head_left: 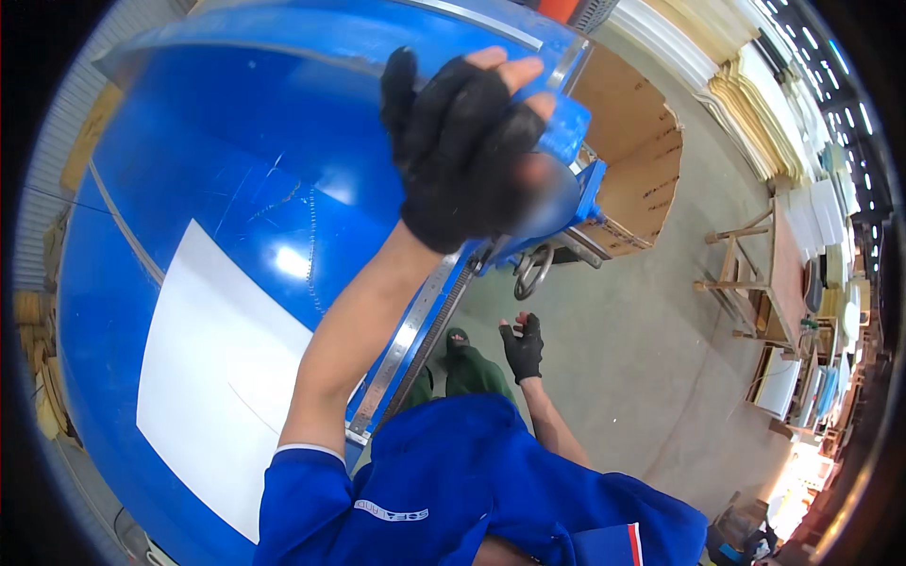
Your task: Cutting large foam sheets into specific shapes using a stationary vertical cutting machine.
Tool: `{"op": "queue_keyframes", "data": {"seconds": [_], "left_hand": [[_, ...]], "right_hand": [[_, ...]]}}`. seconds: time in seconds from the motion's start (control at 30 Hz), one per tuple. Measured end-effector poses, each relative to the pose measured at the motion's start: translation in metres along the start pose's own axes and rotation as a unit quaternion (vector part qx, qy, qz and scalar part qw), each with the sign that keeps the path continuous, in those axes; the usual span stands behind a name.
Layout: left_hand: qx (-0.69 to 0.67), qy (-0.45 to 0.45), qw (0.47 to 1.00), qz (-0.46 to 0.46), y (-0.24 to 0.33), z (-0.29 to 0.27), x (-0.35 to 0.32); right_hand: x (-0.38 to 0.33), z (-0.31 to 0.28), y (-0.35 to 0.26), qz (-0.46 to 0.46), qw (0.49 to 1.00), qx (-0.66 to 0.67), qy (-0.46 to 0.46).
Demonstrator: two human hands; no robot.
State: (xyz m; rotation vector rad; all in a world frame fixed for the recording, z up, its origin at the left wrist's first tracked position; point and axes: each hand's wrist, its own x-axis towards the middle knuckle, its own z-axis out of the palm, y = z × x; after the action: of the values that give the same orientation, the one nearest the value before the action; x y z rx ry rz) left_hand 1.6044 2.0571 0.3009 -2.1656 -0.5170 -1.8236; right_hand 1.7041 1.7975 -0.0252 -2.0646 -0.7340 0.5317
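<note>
- Reaching up and forward with the left hand [462,151], black fingerless glove, arm stretched along the right edge of the blue machine table [217,170].
- Left fingers are curled closed over a blue block-shaped part [566,127] at the table's far right corner; the fingertips wrap its top edge, so it reads as a grip on that part. How firm, I cannot tell: the area just below the hand is blurred.
- Right hand [522,347], same kind of glove, hangs low and well apart, above the concrete floor [642,358]. Fingers loosely spread, holding nothing, touching nothing.
- Key relation: the blue part sits right at the left hand, on the far side of the palm and slightly right of it. The left hand is on it; the right is nowhere near.
- Long axis: the metal ruler strip [406,344] runs along the table's edge from near the body up toward the gripped corner, and the left forearm lies almost parallel above it.
- White sheet [217,377] lies flat on the table, left of the arm, untouched.
- Metal ring handle [533,272] hangs under the corner, just below the left hand, not touched.
- Brown cardboard panel [632,160] stands beyond the corner, to the right.
</note>
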Motion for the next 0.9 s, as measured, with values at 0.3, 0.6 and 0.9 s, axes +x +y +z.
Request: {"op": "queue_keyframes", "data": {"seconds": [0.3, 0.6, 0.9], "left_hand": [[0.148, 0.096, 0.973, 0.151, -0.046, 0.105, 0.024], [0.097, -0.012, 0.992, 0.076, -0.056, 0.171, 0.039], [-0.084, 0.138, 0.987, -0.009, -0.067, 0.259, 0.032]], "right_hand": [[0.168, -0.001, -0.016, -0.101, 0.99, -0.06, 0.072], [0.35, -0.008, -0.029, -0.03, 0.991, -0.127, -0.027], [0.406, -0.009, 0.012, -0.121, 0.991, -0.04, 0.038]]}}
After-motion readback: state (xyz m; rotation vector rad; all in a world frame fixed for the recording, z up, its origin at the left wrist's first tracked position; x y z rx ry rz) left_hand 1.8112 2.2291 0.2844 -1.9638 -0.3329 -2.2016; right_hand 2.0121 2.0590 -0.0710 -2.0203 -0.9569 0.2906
